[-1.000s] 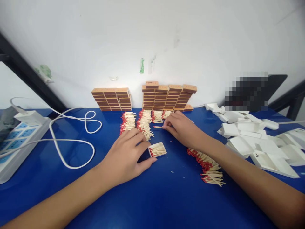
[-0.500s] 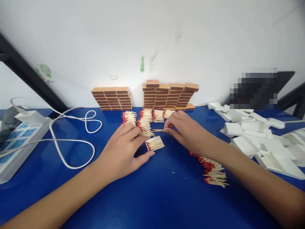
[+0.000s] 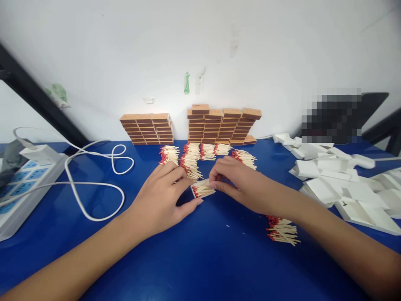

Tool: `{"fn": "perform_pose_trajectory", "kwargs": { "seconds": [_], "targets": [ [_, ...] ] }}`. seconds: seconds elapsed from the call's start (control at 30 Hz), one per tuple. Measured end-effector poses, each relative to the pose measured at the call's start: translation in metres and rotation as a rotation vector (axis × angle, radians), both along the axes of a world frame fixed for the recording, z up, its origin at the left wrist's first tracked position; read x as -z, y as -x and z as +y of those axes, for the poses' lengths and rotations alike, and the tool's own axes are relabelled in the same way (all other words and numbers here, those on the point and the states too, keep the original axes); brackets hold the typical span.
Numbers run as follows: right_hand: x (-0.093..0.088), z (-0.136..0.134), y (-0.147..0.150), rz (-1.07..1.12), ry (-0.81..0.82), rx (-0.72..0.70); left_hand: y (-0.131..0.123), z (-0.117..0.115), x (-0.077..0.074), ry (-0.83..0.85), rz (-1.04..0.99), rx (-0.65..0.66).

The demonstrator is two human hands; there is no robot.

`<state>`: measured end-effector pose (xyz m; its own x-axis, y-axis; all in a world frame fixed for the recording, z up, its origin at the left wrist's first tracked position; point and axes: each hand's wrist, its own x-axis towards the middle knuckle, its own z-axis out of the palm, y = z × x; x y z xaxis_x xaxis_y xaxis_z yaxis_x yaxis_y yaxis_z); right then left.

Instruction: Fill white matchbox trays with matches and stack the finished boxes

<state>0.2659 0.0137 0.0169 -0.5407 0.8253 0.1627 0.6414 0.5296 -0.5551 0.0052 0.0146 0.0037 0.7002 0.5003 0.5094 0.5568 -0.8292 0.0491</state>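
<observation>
A small white matchbox tray (image 3: pixel 193 193) holding red-headed matches (image 3: pixel 202 191) lies on the blue table. My left hand (image 3: pixel 166 190) is closed about its left end, with the index finger at the corner and the thumb at the near edge. Over the tray's right end, my right hand (image 3: pixel 230 177) has thumb and index pinched together on a match, mostly hidden among those in the tray. Loose matches lie in several heaps just behind the tray, one heap (image 3: pixel 191 161) close to my left fingers. Beyond my right hand is another heap (image 3: pixel 246 158).
Stacked matchboxes (image 3: pixel 147 129) stand against the wall, with a second, wider stack (image 3: pixel 219 127) to their right. Empty white trays (image 3: pixel 332 171) are piled at the right. More matches (image 3: pixel 283 232) lie below my right forearm. A power strip (image 3: pixel 28 179) and white cable (image 3: pixel 73 188) occupy the left.
My right hand has moved left and toward me, bringing the match from behind the tray to over its right end. The left hand has stayed at the tray.
</observation>
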Motion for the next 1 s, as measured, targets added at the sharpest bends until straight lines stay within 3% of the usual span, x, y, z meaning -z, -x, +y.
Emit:
{"fn": "perform_pose_trajectory", "kwargs": {
  "seconds": [0.2, 0.4, 0.63, 1.0],
  "targets": [
    [0.003, 0.003, -0.001, -0.023, -0.103, 0.025, 0.000, -0.001, 0.000, 0.011, -0.006, 0.000],
    [0.023, 0.033, -0.013, 0.005, -0.305, 0.214, -0.005, -0.005, 0.002, 0.018, -0.029, 0.038],
    [0.037, 0.059, -0.012, -0.117, -0.335, 0.206, -0.006, -0.007, 0.004, 0.044, -0.007, 0.052],
    [0.032, 0.043, -0.022, -0.119, -0.293, 0.156, -0.003, -0.004, 0.005, 0.033, -0.021, 0.026]
  ]
}}
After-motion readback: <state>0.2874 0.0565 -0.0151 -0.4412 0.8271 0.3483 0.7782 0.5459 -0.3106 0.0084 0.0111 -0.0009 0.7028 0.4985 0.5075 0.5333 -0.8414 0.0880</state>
